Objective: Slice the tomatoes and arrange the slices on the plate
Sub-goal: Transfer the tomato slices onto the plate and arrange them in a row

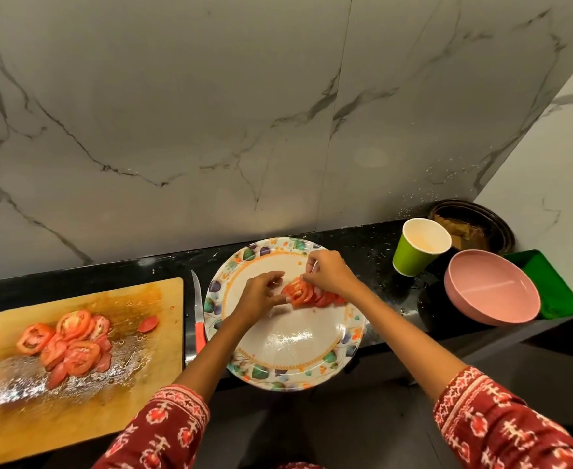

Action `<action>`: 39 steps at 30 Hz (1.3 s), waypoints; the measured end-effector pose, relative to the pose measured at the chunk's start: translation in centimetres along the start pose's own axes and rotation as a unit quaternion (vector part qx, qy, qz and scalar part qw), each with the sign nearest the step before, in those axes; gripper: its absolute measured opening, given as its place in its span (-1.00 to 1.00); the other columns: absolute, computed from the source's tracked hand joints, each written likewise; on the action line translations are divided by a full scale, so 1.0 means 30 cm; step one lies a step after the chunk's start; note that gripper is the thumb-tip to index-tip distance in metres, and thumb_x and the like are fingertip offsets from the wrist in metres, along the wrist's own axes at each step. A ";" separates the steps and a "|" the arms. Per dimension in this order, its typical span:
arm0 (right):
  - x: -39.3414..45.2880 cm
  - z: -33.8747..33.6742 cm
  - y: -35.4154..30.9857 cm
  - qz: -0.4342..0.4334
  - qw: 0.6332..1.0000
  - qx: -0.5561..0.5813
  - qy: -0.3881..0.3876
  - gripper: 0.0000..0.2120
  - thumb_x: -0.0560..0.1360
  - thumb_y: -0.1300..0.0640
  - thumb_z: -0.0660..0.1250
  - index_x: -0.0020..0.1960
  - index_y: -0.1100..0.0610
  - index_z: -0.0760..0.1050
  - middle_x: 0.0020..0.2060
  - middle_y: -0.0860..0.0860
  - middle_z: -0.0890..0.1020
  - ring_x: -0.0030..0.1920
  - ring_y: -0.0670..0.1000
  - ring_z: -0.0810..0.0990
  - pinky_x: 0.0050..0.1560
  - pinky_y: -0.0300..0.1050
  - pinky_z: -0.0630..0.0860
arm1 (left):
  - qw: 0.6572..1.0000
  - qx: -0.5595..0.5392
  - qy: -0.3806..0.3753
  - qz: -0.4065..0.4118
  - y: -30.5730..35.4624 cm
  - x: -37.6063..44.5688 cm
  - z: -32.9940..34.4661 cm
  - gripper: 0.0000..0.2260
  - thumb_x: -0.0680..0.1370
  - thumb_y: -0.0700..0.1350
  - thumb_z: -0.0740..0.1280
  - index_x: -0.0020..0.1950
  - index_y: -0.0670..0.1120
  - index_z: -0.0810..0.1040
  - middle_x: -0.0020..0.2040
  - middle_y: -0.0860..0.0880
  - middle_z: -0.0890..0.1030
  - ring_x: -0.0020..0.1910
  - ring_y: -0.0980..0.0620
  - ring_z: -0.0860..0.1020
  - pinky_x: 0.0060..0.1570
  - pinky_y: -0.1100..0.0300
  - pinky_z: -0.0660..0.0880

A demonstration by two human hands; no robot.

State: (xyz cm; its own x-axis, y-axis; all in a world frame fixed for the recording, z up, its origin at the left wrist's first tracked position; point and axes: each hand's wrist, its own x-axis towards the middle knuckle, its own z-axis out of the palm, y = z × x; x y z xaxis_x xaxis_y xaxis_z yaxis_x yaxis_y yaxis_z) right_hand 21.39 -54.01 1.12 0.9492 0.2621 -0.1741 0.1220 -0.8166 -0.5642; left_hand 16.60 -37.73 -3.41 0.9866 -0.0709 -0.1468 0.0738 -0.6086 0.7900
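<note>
We see both hands over plate [278,343]: L hand [261,296] & R hand [329,274] pinching row of tomato slices [308,294]. More slices [65,343] on cutting board [136,401]; knife [198,316] btwn board & plate.

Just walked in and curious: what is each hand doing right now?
Left hand: fingers curled, pinching the end of the row of tomato slices on the plate.
Right hand: fingers curled over the same slices.

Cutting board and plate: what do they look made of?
Cutting board: looks like wood or bamboo, with a tan matte face, wet and stained around the tomato slices. Plate: glossy with sharp light reflections and a printed leaf rim, so melamine or glazed ceramic; I cannot tell which.
</note>
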 end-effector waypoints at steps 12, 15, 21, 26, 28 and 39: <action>-0.047 -0.101 0.238 0.004 0.998 0.035 0.057 -0.72 0.40 0.18 0.41 0.10 0.17 0.52 0.02 0.10 0.59 -0.12 -0.04 0.48 -0.11 -0.17 0.43 | 0.990 0.142 -0.015 0.010 0.070 0.024 0.097 -0.39 0.40 -0.03 0.47 0.40 -0.05 0.33 0.32 -0.09 0.42 0.29 -0.04 0.39 0.28 0.08 0.42; -0.070 -0.102 0.280 -0.011 0.998 -0.036 -0.059 -0.43 0.33 0.08 0.51 0.29 0.11 0.42 0.17 0.08 0.47 0.17 0.04 0.37 0.17 -0.08 0.39 | 0.992 0.126 -0.012 0.022 0.070 0.022 0.102 -0.43 0.40 -0.07 0.48 0.35 -0.07 0.37 0.30 -0.09 0.44 0.25 -0.04 0.43 0.26 0.10 0.44; -0.085 -0.060 0.299 -0.046 0.996 -0.061 -0.052 -0.42 0.32 0.10 0.49 0.30 0.07 0.40 0.14 0.05 0.48 0.21 0.05 0.32 0.13 -0.12 0.33 | 0.994 0.107 -0.019 0.025 0.070 0.034 0.093 -0.47 0.38 -0.10 0.50 0.30 -0.09 0.41 0.26 -0.10 0.48 0.21 -0.04 0.46 0.20 0.14 0.45; -0.082 -0.071 0.311 -0.042 0.996 -0.052 -0.053 -0.46 0.34 0.08 0.50 0.28 0.06 0.42 0.15 0.02 0.50 0.21 0.02 0.33 0.17 -0.06 0.37 | 0.996 0.086 -0.022 0.024 0.076 0.035 0.105 -0.47 0.37 -0.10 0.51 0.28 -0.09 0.42 0.24 -0.10 0.49 0.20 -0.04 0.48 0.17 0.15 0.46; -0.082 -0.077 0.309 -0.049 0.995 -0.061 -0.055 -0.45 0.34 0.09 0.50 0.29 0.05 0.41 0.17 0.01 0.50 0.23 0.03 0.33 0.19 -0.04 0.37 | 0.996 0.077 -0.020 0.027 0.074 0.031 0.107 -0.47 0.36 -0.10 0.51 0.28 -0.09 0.42 0.25 -0.09 0.49 0.20 -0.04 0.48 0.17 0.17 0.45; -0.051 0.005 0.193 -0.119 0.984 -0.123 -0.042 -0.43 0.37 -0.08 0.46 0.32 0.00 0.38 0.31 -0.01 0.44 0.31 0.03 0.27 0.24 -0.02 0.23 | 0.996 0.079 -0.010 0.032 0.042 0.018 0.081 -0.48 0.36 -0.09 0.51 0.27 -0.10 0.43 0.23 -0.10 0.50 0.18 -0.03 0.49 0.14 0.19 0.45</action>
State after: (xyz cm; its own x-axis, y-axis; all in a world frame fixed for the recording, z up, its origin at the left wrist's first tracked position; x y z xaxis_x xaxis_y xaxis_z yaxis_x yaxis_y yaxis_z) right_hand 20.61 -59.06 -1.99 0.8588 0.4949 -0.1327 0.4146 -0.8234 -0.3874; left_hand 16.87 -40.47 -3.94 0.9854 -0.1281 -0.1124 -0.0143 -0.7193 0.6945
